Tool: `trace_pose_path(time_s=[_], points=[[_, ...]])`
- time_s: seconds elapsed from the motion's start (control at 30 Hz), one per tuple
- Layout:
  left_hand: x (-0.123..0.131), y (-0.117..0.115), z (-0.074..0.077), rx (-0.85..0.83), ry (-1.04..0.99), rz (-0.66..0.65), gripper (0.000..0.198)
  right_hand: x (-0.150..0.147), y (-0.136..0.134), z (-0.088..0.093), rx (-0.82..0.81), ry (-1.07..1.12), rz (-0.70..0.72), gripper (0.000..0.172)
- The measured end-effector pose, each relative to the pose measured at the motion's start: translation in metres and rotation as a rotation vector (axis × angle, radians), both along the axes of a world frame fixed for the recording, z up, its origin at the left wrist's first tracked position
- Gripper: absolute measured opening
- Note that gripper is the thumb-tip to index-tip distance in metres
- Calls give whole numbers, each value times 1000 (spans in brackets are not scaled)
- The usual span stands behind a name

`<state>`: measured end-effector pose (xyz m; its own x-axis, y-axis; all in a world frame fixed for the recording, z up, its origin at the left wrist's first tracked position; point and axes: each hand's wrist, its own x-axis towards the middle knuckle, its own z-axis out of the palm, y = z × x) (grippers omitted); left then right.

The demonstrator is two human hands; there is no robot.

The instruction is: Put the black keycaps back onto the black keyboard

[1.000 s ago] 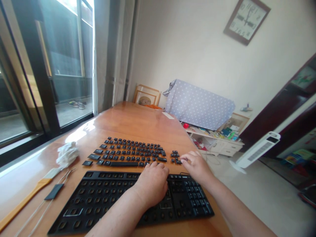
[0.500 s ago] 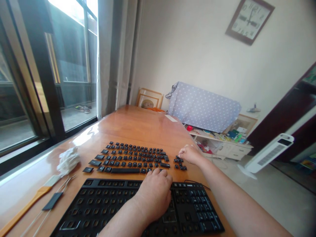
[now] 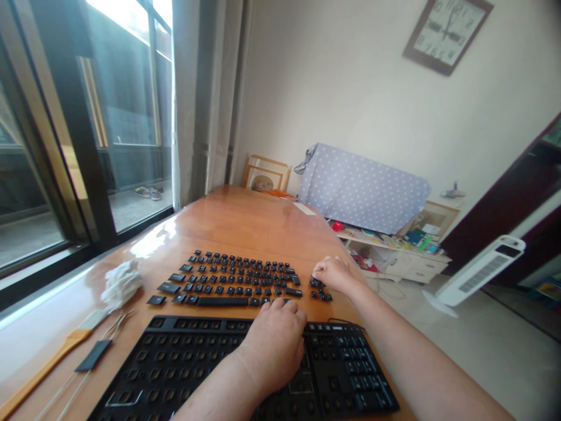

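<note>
Grip on the right hand (image 3: 333,273) is too small to tell; it has just gone to the far end of the small key bunch (image 3: 321,290), so work seems there now. The left hand (image 3: 276,342) covers part of the keyboard (image 3: 325,354) on the tabletop (image 3: 245,227), grip hidden.

A brown-framed clock (image 3: 447,36) hangs on the wall (image 3: 333,76), a polka-dot cloth (image 3: 363,187) spreads above a cluttered white cabinet (image 3: 416,268), and a grey curtain (image 3: 210,99) borders the window (image 3: 129,117).
</note>
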<state>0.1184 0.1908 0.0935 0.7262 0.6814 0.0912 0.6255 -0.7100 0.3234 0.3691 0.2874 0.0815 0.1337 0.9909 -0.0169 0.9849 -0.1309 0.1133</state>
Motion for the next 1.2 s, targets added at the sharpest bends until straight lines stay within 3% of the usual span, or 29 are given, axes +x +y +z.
trace_pose_path(time_s=[0.47, 0.8, 1.07, 1.2], points=[[1, -1, -2, 9, -4, 5, 22, -11, 0, 3, 85, 11, -30, 24], [1, -1, 0, 11, -3, 0, 23, -12, 12, 4, 101, 31, -67, 33], [2, -2, 0, 17, -2, 0, 23, -3, 7, 3, 53, 89, 32, 30], [2, -1, -1, 18, -7, 3, 22, -6, 6, -1, 65, 100, 57, 20]])
